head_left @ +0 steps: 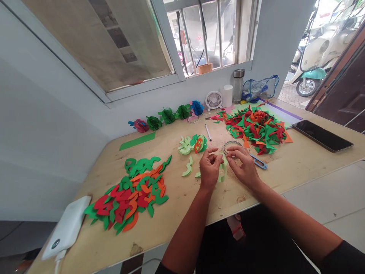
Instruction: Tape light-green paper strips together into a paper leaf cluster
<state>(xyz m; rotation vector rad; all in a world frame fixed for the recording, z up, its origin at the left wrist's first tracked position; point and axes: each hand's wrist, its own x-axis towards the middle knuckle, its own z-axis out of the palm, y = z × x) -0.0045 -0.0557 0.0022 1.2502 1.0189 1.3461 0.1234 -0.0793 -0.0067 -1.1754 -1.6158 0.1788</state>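
Note:
Near the front edge of the wooden table (176, 205), my left hand (210, 167) and my right hand (242, 164) are close together, fingers bent. Between them hangs a light green paper piece (223, 171), its upper end at my fingertips. The fingers of both hands are pinched on it. A roll of clear tape (231, 143) lies just behind my right hand. To the left lies a curved light green paper piece (187, 166); beyond it are a pale green stack (185, 145) and a green and orange paper shape (199, 144).
Cut paper heaps lie left (128, 194) and right (259, 129). A blue cutter (259, 163), a phone (322, 135), a white pen (208, 132) and a power bank (68, 224) are on the table. Behind stand paper flowers (167, 116), a fan (213, 100) and a bottle (238, 85).

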